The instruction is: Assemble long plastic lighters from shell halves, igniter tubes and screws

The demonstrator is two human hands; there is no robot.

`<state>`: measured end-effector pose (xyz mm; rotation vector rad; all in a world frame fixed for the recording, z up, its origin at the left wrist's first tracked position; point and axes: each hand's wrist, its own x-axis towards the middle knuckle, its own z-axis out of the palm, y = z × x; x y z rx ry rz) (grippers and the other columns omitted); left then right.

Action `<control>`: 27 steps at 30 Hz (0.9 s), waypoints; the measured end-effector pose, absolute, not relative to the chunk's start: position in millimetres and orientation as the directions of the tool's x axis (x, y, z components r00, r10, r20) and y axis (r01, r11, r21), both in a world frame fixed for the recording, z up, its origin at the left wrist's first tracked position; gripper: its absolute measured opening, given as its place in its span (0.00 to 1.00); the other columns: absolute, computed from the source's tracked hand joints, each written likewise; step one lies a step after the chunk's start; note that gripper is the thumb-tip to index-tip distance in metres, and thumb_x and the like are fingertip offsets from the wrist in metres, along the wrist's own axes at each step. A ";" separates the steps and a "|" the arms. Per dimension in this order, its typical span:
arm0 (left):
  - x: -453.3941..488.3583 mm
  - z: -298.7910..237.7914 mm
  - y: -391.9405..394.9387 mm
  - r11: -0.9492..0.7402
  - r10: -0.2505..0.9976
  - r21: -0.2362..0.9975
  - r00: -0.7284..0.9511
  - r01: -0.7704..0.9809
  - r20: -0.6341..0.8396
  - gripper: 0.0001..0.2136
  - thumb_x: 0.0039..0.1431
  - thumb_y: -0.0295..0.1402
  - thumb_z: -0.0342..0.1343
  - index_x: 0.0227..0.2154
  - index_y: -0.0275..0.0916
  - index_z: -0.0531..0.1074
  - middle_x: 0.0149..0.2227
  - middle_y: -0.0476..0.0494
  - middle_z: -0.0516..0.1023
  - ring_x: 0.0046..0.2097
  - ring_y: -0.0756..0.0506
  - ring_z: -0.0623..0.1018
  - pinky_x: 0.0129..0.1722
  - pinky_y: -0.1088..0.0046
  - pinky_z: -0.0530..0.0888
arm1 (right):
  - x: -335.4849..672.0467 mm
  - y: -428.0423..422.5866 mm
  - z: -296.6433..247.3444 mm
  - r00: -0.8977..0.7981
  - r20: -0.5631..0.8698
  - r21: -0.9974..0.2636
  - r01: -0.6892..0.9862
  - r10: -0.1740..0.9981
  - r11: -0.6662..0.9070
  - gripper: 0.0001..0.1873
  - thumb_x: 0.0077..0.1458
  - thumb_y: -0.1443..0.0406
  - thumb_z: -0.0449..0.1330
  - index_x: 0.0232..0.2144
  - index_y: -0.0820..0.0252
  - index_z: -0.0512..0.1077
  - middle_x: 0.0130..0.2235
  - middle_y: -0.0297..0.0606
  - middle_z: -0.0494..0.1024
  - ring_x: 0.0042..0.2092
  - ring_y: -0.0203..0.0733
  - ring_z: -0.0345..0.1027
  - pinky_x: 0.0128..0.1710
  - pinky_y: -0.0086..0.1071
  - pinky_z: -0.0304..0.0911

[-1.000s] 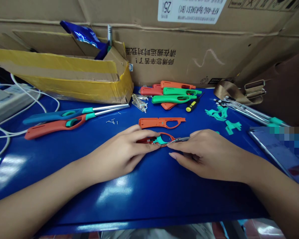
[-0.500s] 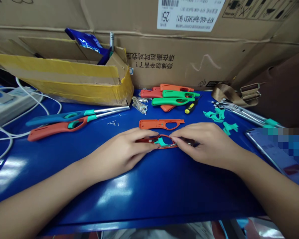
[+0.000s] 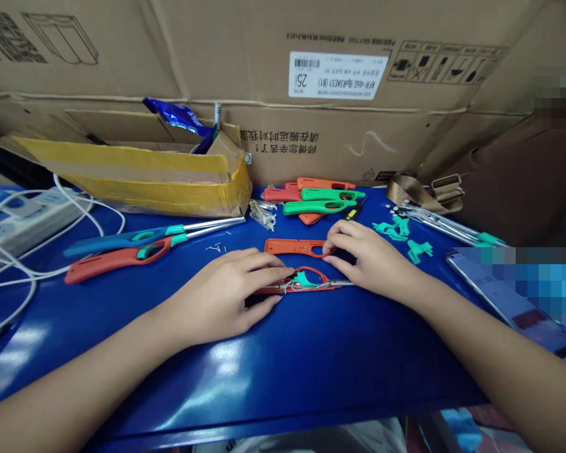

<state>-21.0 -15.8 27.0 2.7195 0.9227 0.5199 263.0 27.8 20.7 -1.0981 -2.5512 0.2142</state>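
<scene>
An open orange lighter handle half [image 3: 319,290] lies on the blue table with a teal trigger [image 3: 302,279], wires and a metal tube fitted in it. My left hand [image 3: 226,286] grips its left end between thumb and fingers, hiding that end. Just beyond lies the matching orange cover half [image 3: 287,246]. The right end of this cover is pinched by my right hand [image 3: 363,255], fingertips at its oval opening. Behind my right hand, a yellow-and-black screwdriver [image 3: 351,214] is partly hidden. Small screws [image 3: 213,247] are scattered beyond my left hand.
Two assembled lighters [image 3: 117,258] lie left, near a white power strip [image 3: 42,211] and cables. Green and orange handles [image 3: 318,206] are piled at the back. Teal triggers [image 3: 419,250], metal tubes [image 3: 443,223] and a phone [image 3: 495,289] lie right. A yellow-taped carton [image 3: 170,182] stands back left.
My right hand has left the lower handle half and moved away from me onto the upper cover half. My left hand stays on the lower half. The camera view has tilted up.
</scene>
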 end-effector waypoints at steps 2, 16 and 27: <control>-21.6 25.8 -15.0 -0.774 0.624 0.329 0.739 0.541 0.254 0.15 0.69 0.31 0.54 0.56 0.42 0.74 0.50 0.42 0.80 0.50 0.42 0.79 0.51 0.61 0.77 | 262.1 26.5 23.0 -0.632 0.303 -0.282 0.655 0.713 0.701 0.03 0.64 0.67 0.60 0.36 0.60 0.73 0.42 0.41 0.75 0.46 0.46 0.68 0.48 0.41 0.65; -20.0 32.3 -11.9 -0.759 0.613 0.214 0.564 0.615 0.554 0.15 0.66 0.32 0.60 0.55 0.42 0.74 0.51 0.38 0.76 0.53 0.40 0.75 0.54 0.58 0.75 | 247.4 5.7 34.0 -0.339 0.382 -0.666 0.543 0.860 0.511 0.10 0.63 0.66 0.59 0.41 0.60 0.80 0.32 0.35 0.81 0.26 0.33 0.67 0.25 0.28 0.62; -29.2 41.2 -8.1 -0.776 0.631 0.295 0.696 0.557 0.344 0.12 0.68 0.35 0.58 0.50 0.36 0.77 0.42 0.40 0.81 0.41 0.45 0.79 0.42 0.68 0.77 | 251.1 2.4 31.9 -0.598 0.208 -0.529 0.597 0.774 0.603 0.19 0.59 0.60 0.65 0.53 0.55 0.75 0.48 0.39 0.78 0.45 0.43 0.72 0.46 0.37 0.67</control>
